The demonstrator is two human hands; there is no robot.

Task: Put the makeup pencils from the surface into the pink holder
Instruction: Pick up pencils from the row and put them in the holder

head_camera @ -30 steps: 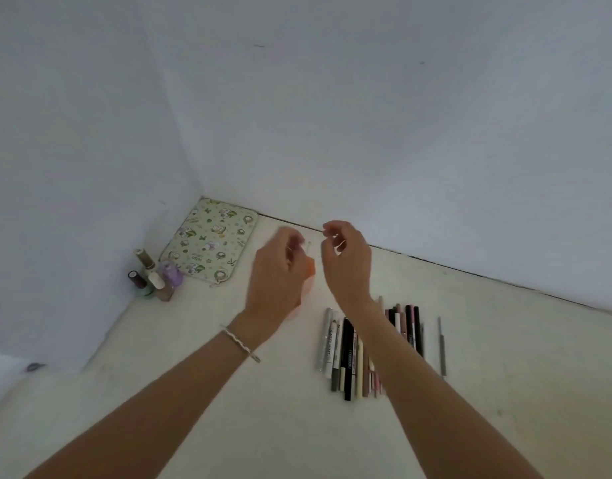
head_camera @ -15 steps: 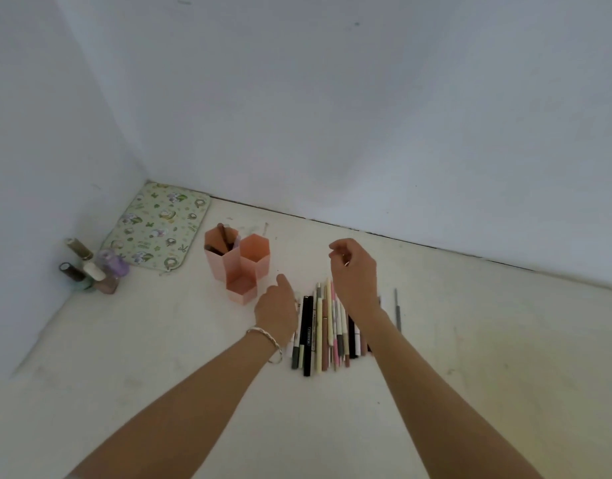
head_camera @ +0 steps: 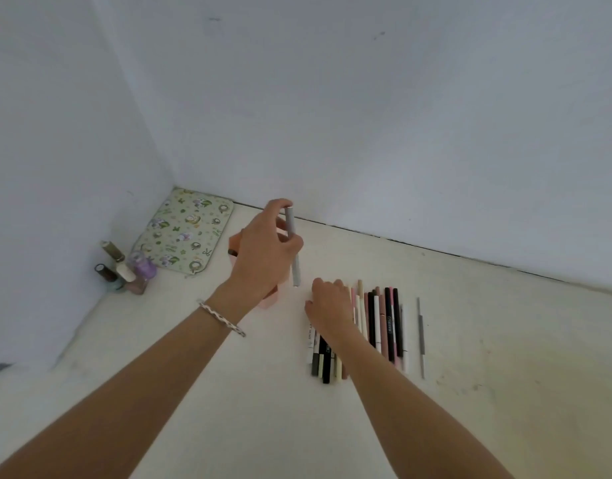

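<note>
Left hand (head_camera: 263, 250) grips grey makeup pencil (head_camera: 292, 247), newly lifted over pink plastic holder (head_camera: 268, 300); right hand (head_camera: 328, 302), fingers curled, now on row of makeup pencils (head_camera: 380, 326).

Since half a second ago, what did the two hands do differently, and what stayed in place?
The left hand has picked up a grey pencil and raised it in front of the pink holder. The right hand has come down onto the row of pencils. The patterned mat and small bottles stayed put.
</note>
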